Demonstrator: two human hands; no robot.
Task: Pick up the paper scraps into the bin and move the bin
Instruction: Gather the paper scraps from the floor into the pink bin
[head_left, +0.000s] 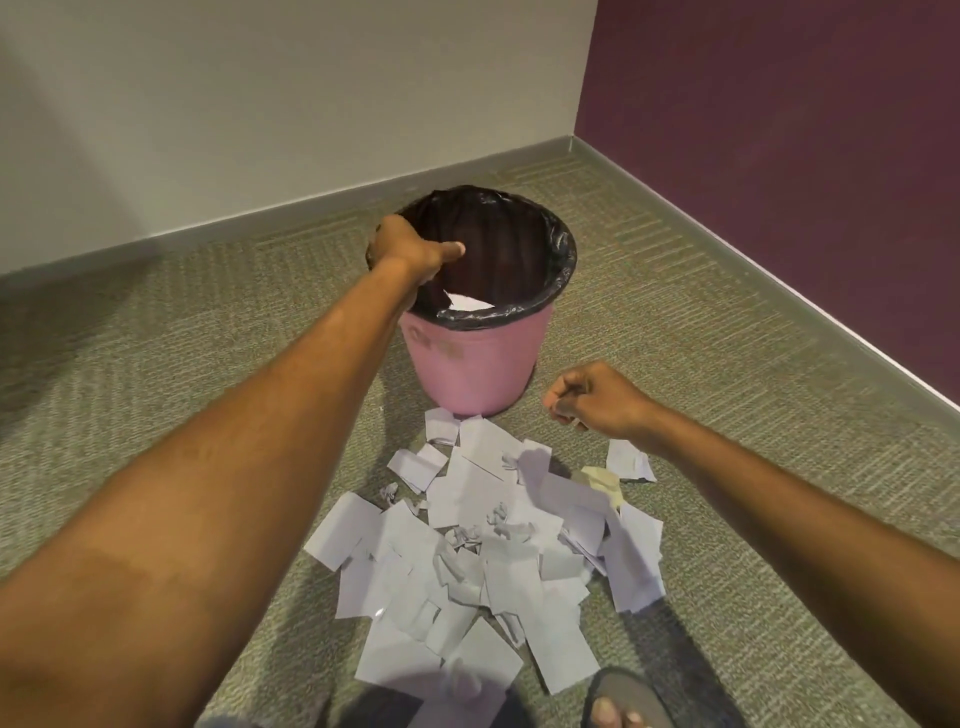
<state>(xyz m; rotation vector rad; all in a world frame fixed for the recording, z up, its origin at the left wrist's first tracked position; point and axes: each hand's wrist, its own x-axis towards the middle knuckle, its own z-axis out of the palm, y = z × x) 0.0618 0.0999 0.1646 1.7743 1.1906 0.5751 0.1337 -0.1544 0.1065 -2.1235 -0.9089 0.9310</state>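
Note:
A pink bin (475, 364) lined with a black bag stands upright on the carpet. My left hand (410, 247) grips the bin's left rim, thumb pointing into the opening. One white scrap (470, 301) shows inside the bin near its front wall. A pile of white paper scraps (483, 545) lies on the carpet in front of the bin. My right hand (597, 397) hovers to the right of the bin's base, above the pile, with its fingers curled shut; I cannot see anything in it.
A grey wall runs behind the bin and a purple wall (779, 156) along the right, meeting in a corner beyond it. A yellowish scrap (602, 480) lies at the pile's right edge. My sandalled foot (621, 701) stands at the bottom.

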